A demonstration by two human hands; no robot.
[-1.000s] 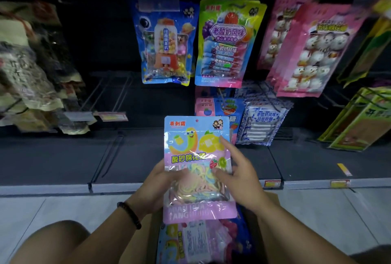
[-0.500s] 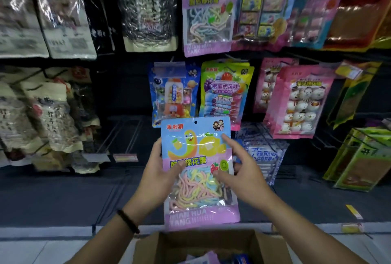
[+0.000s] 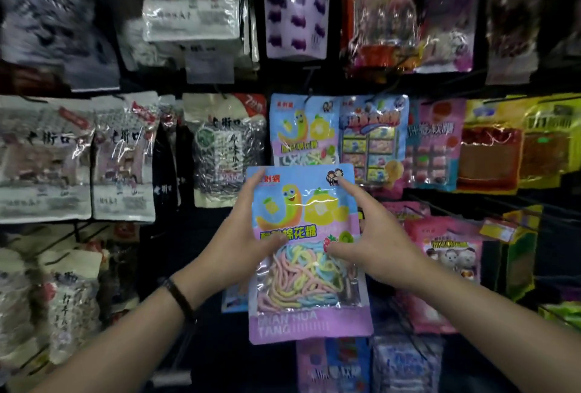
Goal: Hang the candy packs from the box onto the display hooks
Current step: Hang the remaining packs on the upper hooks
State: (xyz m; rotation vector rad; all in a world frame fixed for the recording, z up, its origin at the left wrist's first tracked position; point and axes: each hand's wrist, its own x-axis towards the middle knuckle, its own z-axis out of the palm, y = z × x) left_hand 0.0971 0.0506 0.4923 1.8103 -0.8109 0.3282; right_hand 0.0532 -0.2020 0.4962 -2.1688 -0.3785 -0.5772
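Blue-and-lilac candy pack (image 3: pixel 301 204), printed "MIAN HUA TANG", was held upright: left hand (image 3: pixel 242 244) pinched its left edge, right hand (image 3: pixel 377 241) its right, thumbs in front.

Brightness: dim overall, gaps between the hanging packs (image 3: pixel 220 147) nearly black
Light: from the front, strongest on the held candy pack (image 3: pixel 309 270) and forearms (image 3: pixel 125 339)
Glare: white glints on clear wrappers (image 3: pixel 191 15), upper left and upper right
Blur: hanging packs smeared, worst at top and left; held print sharper
Distortion: straight lines bow toward the edges
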